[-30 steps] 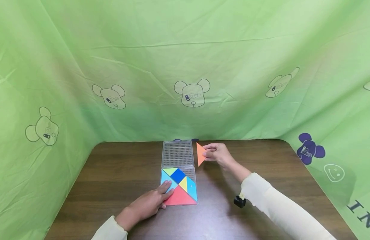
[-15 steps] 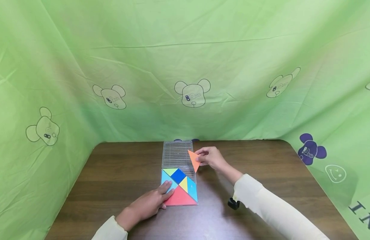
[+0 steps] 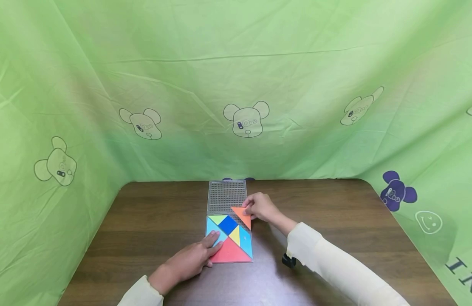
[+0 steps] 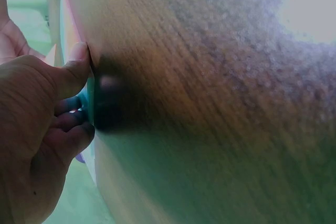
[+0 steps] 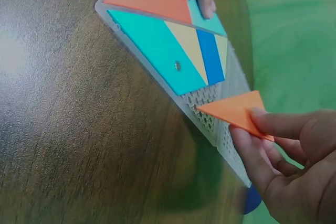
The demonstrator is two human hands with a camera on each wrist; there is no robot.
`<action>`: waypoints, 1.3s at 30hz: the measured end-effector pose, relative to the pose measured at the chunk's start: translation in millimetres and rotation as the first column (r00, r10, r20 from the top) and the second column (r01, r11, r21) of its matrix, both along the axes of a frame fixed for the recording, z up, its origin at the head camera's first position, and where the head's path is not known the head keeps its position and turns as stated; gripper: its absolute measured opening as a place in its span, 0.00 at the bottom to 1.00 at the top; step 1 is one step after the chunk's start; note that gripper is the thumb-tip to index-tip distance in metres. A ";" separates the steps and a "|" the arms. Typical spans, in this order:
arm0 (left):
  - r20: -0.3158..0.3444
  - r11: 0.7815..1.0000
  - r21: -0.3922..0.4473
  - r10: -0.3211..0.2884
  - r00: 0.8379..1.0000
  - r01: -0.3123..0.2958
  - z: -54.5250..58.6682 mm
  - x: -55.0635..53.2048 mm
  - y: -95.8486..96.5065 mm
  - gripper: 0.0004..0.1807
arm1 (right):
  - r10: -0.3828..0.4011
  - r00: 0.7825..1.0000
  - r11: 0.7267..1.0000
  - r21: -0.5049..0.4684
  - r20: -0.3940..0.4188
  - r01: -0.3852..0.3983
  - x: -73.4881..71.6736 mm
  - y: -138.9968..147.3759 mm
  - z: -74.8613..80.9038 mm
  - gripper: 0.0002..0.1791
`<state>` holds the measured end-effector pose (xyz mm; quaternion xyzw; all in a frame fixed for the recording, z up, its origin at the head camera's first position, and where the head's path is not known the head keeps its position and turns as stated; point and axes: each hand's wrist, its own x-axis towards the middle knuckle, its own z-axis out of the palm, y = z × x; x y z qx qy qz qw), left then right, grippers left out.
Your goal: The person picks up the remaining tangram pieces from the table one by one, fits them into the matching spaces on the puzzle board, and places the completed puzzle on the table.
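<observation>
My right hand [image 3: 261, 207] pinches an orange triangle tangram piece [image 5: 239, 109] between thumb and fingers. The piece tilts over the uncovered far right corner of the clear plastic tangram case [image 5: 212, 139], one point close to its dotted floor. My left hand [image 3: 193, 258] holds the case at its near left corner, two fingers lying on top and the thumb at the edge. In the case lie a red triangle [image 3: 230, 251], a light blue triangle [image 3: 213, 228] partly under the fingers, a yellow-green piece [image 3: 216, 218], a dark blue piece [image 3: 227, 225], a yellow triangle [image 3: 235, 235] and a light blue piece [image 3: 244, 241].
The case's lid [image 3: 227, 196], clear with a dotted pattern, lies opened flat on the far side. Both stand on a brown wooden table [image 3: 151, 221]. Green cloth [image 3: 182, 140] printed with bear heads hangs behind and at both sides.
My right hand has brought the orange triangle from beside the lid left and nearer, over the case's far right corner, turning it on the way. The left hand has stayed put.
</observation>
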<state>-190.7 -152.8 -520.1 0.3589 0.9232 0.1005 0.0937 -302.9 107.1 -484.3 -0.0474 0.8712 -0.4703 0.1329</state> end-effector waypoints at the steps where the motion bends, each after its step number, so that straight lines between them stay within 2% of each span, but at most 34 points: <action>1: -0.002 1.000 -0.001 0.000 1.000 0.000 0.0 0.0 0.3 0.33 | 0.010 1.000 1.000 0.023 -0.006 -0.010 0.3 -0.4 -0.9 0.07; 10: -0.009 1.000 -0.002 -0.010 1.000 0.010 2.3 -1.1 0.5 0.32 | 0.035 0.999 0.991 0.130 -0.001 -0.035 -1.3 -4.4 -7.0 0.06; 15: -0.022 1.000 0.002 -0.015 1.000 0.015 3.1 -2.2 0.2 0.33 | 0.060 0.997 0.985 0.163 -0.038 -0.053 -1.0 -7.6 -8.7 0.06; 19: -0.013 1.000 0.005 -0.009 1.000 0.009 2.7 -1.8 -0.4 0.33 | 0.065 0.993 0.982 0.183 -0.102 -0.046 1.2 -10.2 -13.3 0.06; 23: -0.014 1.000 0.004 -0.006 1.000 0.006 2.7 -0.9 -0.9 0.33 | 0.038 0.986 0.982 0.189 -0.161 -0.007 5.1 -12.0 -18.4 0.06; 30: -0.002 1.000 0.008 0.003 1.000 -0.003 3.3 -1.2 -0.6 0.33 | -0.045 0.984 0.987 0.146 -0.172 0.071 12.4 -15.8 -23.0 0.06; 34: -0.007 1.000 0.010 0.005 1.000 -0.005 3.6 -1.0 -0.4 0.33 | -0.068 0.975 0.986 0.135 -0.211 0.098 13.3 -17.0 -24.4 0.08; 39: 0.012 1.000 0.011 0.010 1.000 -0.011 3.3 0.5 0.1 0.34 | -0.096 0.973 0.983 0.134 -0.212 0.126 13.9 -15.7 -29.5 0.08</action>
